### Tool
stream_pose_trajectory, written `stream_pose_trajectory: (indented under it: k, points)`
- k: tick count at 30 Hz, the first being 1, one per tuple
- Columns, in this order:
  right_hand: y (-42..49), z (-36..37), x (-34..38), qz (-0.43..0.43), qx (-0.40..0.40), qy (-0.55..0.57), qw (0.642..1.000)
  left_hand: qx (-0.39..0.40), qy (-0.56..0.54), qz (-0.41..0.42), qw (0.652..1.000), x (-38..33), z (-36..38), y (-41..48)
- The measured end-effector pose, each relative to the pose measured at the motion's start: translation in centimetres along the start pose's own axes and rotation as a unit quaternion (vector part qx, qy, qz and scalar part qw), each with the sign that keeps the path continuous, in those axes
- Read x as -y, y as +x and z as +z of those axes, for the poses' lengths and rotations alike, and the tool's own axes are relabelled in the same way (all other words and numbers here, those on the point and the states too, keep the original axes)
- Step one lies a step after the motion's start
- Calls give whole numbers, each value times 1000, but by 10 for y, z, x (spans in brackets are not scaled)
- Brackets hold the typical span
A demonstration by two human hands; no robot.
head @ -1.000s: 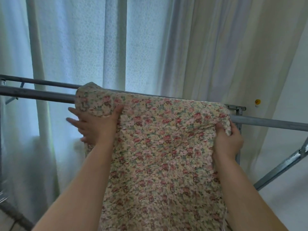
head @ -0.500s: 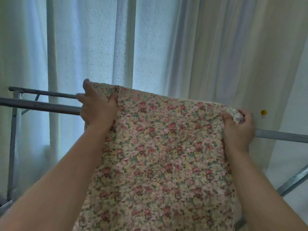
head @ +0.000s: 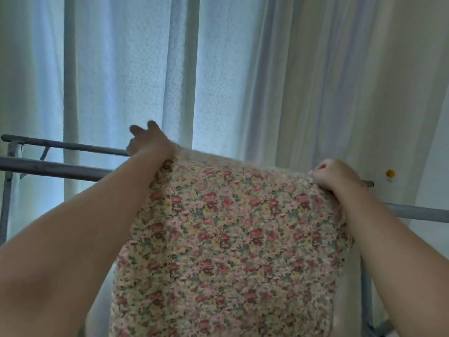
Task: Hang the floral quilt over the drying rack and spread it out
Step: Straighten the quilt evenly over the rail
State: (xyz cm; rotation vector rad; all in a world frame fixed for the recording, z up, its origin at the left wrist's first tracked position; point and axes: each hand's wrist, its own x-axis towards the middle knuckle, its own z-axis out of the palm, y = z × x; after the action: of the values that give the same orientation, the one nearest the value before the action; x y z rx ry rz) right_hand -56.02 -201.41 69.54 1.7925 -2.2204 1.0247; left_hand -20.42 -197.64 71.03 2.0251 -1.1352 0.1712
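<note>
Quilt (head: 230,239) in floral print has its top edge up across the grey rails of the drying rack (head: 48,169), and the rest hangs toward the person. The right grip (head: 337,177) curls round its upper right corner. The left grip (head: 148,142) sits at the upper left corner with two fingers lifted, and I cannot tell whether it pinches the cloth. Pale curtains (head: 243,69) hang behind.
</note>
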Motion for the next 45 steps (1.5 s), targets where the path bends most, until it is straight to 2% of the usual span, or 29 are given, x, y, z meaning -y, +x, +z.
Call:
stream_pose_trajectory:
  k: [2, 3, 4, 6, 8, 10, 13, 17, 20, 22, 25, 28, 29, 32, 36, 39, 42, 45]
  points:
    - [0, 6, -1, 17, 118, -47, 992, 82, 83, -1, 993, 3, 8, 2]
    - [-2, 6, 1, 9, 131, -44, 990, 112, 91, 4, 990, 5, 9, 4]
    - [-6, 7, 5, -23, 120, -37, 992, 137, 83, 14, 987, 6, 10, 5]
    - [-21, 12, 13, -140, 61, -15, 988, 148, 59, 41, 986, 5, 12, 7]
    - [-41, 20, 20, -270, -3, -8, 963, 107, 62, 67, 990, 1, 15, 5]
    - [-53, 25, 25, -351, -44, -25, 935, 50, 62, 86, 993, 0, 14, -2]
    - [-52, 28, 25, -376, -71, -21, 924, -8, 28, 131, 991, 5, 9, -9]
    - [-49, 33, 18, -399, -109, -16, 910, -46, -13, 214, 976, 24, 7, -35]
    - [-50, 33, 16, -399, -121, -11, 909, -142, -26, 262, 954, 42, 15, -58]
    - [-49, 34, 16, -398, -128, -7, 908, -211, -50, 262, 940, 56, 23, -71]
    - [-49, 34, 17, -398, -138, -14, 907, -257, -142, 144, 945, 83, 35, -97]
    - [-51, 36, 17, -395, -153, -14, 906, -164, -301, 9, 939, 96, 47, -116]
    - [-52, 36, 17, -392, -161, -13, 905, -137, -324, -15, 936, 97, 49, -118]
    - [-56, 39, 14, -383, -192, -11, 903, -78, -335, -41, 938, 100, 45, -110]
    - [-64, 40, 9, -383, -214, 7, 899, 33, -405, -60, 912, 107, 37, -97]
    - [-70, 45, -7, -357, -251, -8, 900, 46, -441, -56, 895, 108, 36, -94]
    - [-84, 59, -31, -245, -253, -6, 936, 31, -465, -55, 883, 104, 39, -94]
    - [-103, 75, -45, -137, -248, 70, 957, 25, -477, -52, 877, 100, 41, -96]
